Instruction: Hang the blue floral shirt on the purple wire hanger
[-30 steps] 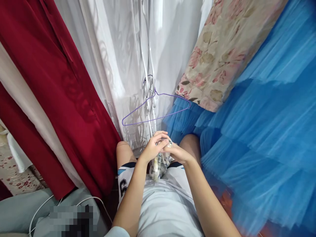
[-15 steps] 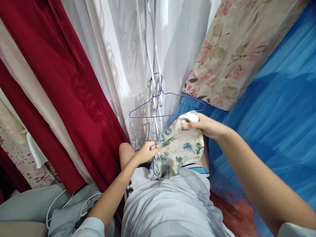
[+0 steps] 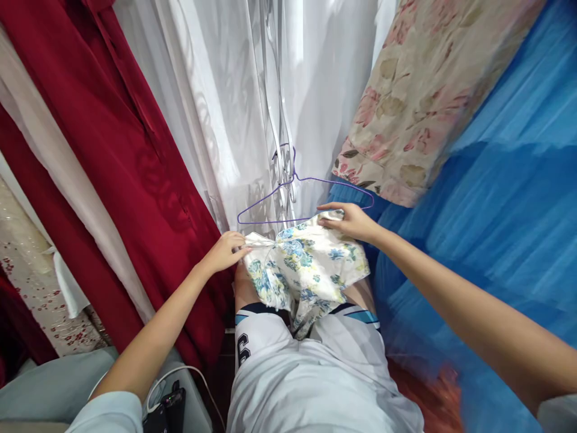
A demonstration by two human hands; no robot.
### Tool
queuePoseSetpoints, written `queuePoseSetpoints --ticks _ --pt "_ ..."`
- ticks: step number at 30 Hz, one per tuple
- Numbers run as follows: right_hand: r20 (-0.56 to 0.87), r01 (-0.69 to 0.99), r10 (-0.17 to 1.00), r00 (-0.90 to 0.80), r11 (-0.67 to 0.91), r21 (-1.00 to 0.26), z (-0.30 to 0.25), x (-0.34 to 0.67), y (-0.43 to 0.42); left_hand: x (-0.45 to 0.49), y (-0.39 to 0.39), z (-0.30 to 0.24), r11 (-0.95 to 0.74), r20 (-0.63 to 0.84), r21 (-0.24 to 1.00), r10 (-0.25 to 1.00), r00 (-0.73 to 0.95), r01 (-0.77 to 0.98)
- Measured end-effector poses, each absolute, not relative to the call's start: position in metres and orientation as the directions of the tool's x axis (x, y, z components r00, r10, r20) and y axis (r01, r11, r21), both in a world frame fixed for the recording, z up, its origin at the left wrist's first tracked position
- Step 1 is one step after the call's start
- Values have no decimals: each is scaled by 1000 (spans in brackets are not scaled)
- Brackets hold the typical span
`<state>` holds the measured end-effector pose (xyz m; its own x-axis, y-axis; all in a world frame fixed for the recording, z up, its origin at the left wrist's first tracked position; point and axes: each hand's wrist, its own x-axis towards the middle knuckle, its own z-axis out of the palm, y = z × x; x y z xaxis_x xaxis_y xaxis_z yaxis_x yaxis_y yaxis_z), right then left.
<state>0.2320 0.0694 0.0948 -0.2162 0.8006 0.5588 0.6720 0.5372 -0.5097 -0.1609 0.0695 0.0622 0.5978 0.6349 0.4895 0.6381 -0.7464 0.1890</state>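
Observation:
White shorts [image 3: 311, 258] with a blue and yellow floral print are stretched out between my hands, above my lap. My left hand [image 3: 224, 251] is closed on the left end of their top edge. At the right end of that edge, my right hand [image 3: 348, 221] pinches the cloth between thumb and fingers. Just beyond the shorts hangs a thin purple hanger [image 3: 259, 201], bare of clothing. Its lower bar passes close behind the top edge of the shorts; whether they touch I cannot tell.
White curtains [image 3: 216, 90] and a metal stand [image 3: 271, 108] are behind the hanger. Dark red cloth [image 3: 148, 156] hangs at left; a floral garment [image 3: 396, 114] and blue tulle [image 3: 478, 240] hang at right. A phone [image 3: 175, 406] with a white cable lies on a grey seat [image 3: 58, 376].
My left hand has moved left and up, and the bunched shorts are now spread wide. My right hand has shifted slightly left. The hanger appears slightly lower in view.

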Motion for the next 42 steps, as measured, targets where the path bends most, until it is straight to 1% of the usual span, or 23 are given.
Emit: queuePoseSetpoints --ticks 2,3,5,7,9,12,16,19,21,25,30,33,36,38,40,42 --pt "545 692 801 -249 541 -479 81 223 83 -174 88 66 -704 492 80 644 587 705" --pt "540 694 796 -273 552 -462 75 218 88 -179 97 66 -671 480 52 666 570 740" --pt "544 704 782 -305 569 -424 66 208 94 -187 112 66 -606 463 49 718 520 794" --pt "555 728 778 -295 559 -396 61 201 95 -192 122 69 -568 472 68 743 475 821" --pt "573 759 777 -259 531 -377 61 198 94 -194 126 77 -552 526 72 729 439 830" --pt "584 800 786 -202 476 -364 65 198 93 -195 120 96 -571 589 23 671 450 821" --pt "561 778 816 -142 442 -446 69 194 90 -200 101 113 -607 537 -49 654 533 793" --pt "550 737 827 -116 443 -511 67 188 87 -206 89 114 -605 475 -64 681 557 794" --pt "537 702 837 -105 445 -556 66 185 85 -210 85 112 -596 462 -66 692 554 800" --pt "485 646 869 -99 427 -632 67 184 81 -207 78 117 -584 533 -61 666 521 809" --pt "473 629 878 -73 409 -661 60 177 77 -174 68 138 -660 612 -74 562 557 748" --pt "485 557 870 -85 445 -701 51 171 73 -142 78 145 -706 649 -20 530 546 708" --pt "502 504 859 -100 479 -719 46 171 67 -114 98 140 -758 690 100 520 504 644" --pt "506 512 854 -118 489 -706 47 172 65 -98 108 135 -765 724 166 523 450 622" --pt "499 528 858 -124 483 -699 49 173 66 -84 112 132 -743 756 204 533 380 637" --pt "479 518 870 -119 466 -717 50 171 69 -72 109 133 -720 779 207 531 334 663"
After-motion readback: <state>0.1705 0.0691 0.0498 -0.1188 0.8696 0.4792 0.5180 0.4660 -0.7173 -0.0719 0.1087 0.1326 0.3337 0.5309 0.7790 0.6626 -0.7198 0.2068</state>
